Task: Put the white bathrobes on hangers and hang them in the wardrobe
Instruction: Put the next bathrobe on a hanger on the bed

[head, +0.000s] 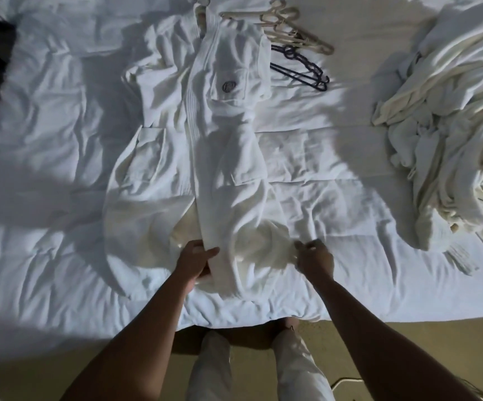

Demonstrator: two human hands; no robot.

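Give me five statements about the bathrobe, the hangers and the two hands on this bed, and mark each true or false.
1. The bathrobe lies spread lengthwise on the bed. True.
2. The left hand grips the robe's front band near the hem. True.
3. The right hand holds a hanger. False: it pinches the robe's fabric near the hem; the loose hangers lie at the far side of the bed.
4. All the hangers are dark. False: there are cream hangers and dark hangers beside them.
5. A pile of white fabric lies on the right of the bed. True.
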